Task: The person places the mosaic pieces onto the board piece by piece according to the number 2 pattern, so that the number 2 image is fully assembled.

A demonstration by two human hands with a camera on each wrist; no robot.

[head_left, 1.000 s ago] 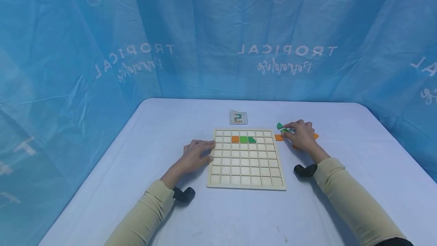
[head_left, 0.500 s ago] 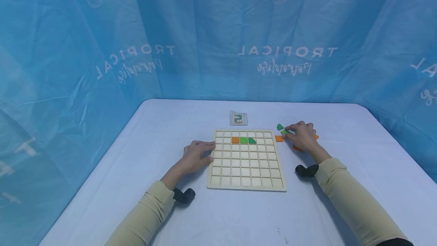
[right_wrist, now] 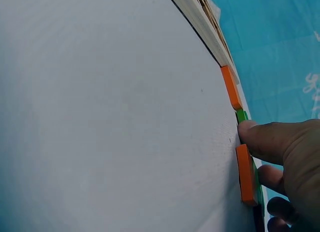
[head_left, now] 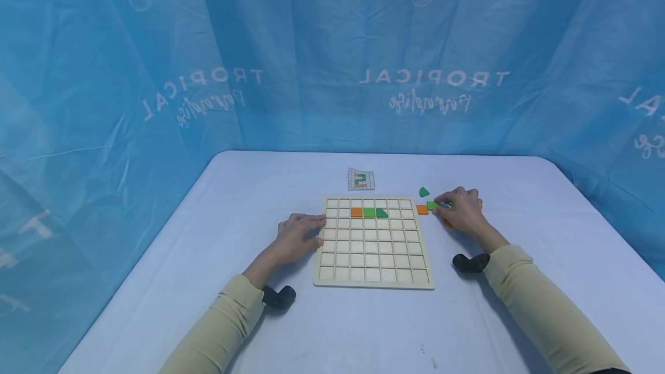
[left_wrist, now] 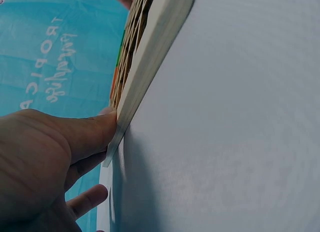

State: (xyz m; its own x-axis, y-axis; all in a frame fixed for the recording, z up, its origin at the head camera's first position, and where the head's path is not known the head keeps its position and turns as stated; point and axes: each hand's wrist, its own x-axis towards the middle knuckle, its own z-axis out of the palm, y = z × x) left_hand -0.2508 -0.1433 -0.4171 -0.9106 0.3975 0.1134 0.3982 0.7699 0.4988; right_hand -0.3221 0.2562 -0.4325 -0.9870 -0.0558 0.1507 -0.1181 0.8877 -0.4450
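Note:
A pale wooden grid board (head_left: 374, 288) lies on the table. Set in its second row are an orange square tile (head_left: 356, 212), a green square tile (head_left: 369, 213) and a dark green quarter-round tile (head_left: 381, 213). My left hand (head_left: 296, 239) touches the board's left edge; the thumb (left_wrist: 95, 134) lies along that edge in the left wrist view. To the right of the board, my right hand (head_left: 462, 210) pinches a loose green square tile (head_left: 432, 205) between thumb and forefinger. Other tiles lie partly hidden under this hand.
A small pattern card (head_left: 361, 179) lies behind the board. Near the right hand are a loose dark green tile (head_left: 423, 191), an orange tile (head_left: 422, 210) touching the board's right side, and another orange tile (right_wrist: 245, 174). A blue curtain (head_left: 332, 74) hangs behind the table.
The loose green tile at my right fingertips has shifted slightly toward the near side, beside the orange tile. My right hand has moved a little nearer and right; the left hand stays at the board.

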